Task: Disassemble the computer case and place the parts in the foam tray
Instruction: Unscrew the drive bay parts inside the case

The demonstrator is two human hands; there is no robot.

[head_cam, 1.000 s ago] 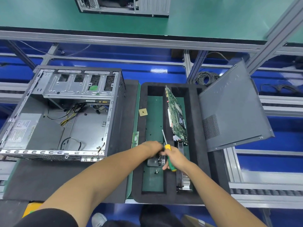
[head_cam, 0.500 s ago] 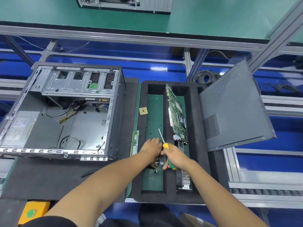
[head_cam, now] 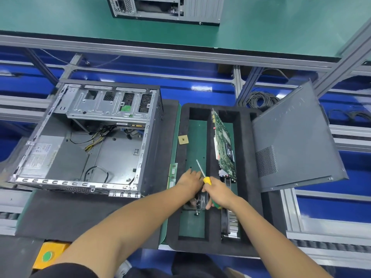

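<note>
Both hands crowd the near half of the foam tray [head_cam: 247,173]'s left compartment, the left hand [head_cam: 189,182] and the right hand [head_cam: 219,192] meeting over a small dark part [head_cam: 197,201], the right gripping a screwdriver [head_cam: 204,177] whose shaft angles up and away. The far half of that compartment lies open to its green floor. A circuit board [head_cam: 223,143] stands on edge in the right compartment, walling it off. The side panel [head_cam: 293,141] leans over the tray's right rim. The open computer case [head_cam: 84,141] blocks the bench [head_cam: 60,213] to the left.

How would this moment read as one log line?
left hand: on part | right hand: grips screwdriver | place: foam tray | case: open
</note>
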